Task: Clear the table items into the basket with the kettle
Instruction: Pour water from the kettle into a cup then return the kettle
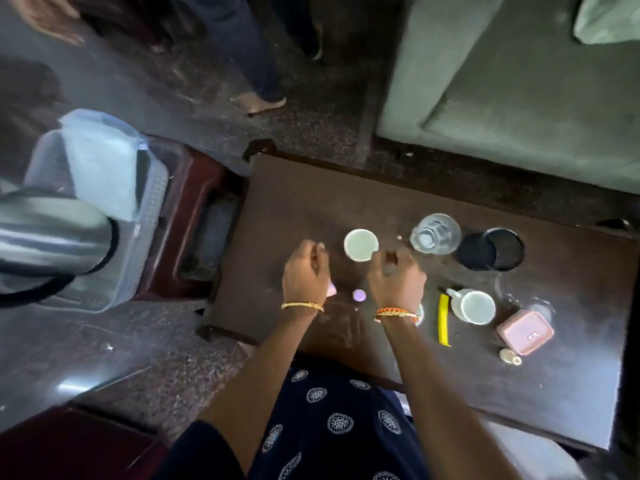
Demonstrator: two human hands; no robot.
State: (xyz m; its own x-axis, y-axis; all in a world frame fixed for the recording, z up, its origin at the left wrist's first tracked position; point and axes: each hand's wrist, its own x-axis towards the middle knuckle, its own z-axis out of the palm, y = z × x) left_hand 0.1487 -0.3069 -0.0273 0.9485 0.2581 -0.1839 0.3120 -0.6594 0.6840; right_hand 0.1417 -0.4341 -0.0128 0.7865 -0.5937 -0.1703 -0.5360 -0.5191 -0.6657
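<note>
My left hand [304, 271] hovers over the dark wooden table [298, 202] with its fingers curled. A small pink item [330, 291] peeks out from under its palm, apparently held. My right hand [396, 276] is beside it, fingers curled, with nothing visible in them. Between the hands lies a small purple piece [359, 295], and just beyond them stands a white cup [361, 244]. The pale plastic basket [152, 216] sits on a stool to the left of the table. It holds the steel kettle [52, 233] and a light blue cloth [100, 164].
To the right on the table are a clear glass [435, 233], a black cup [491, 249], a white mug [474, 307], a yellow sachet [443, 318], a pink box [524, 332] and a small cream bottle [509, 356]. A green sofa [519, 91] lies beyond. Another person's foot [258, 102] is on the floor.
</note>
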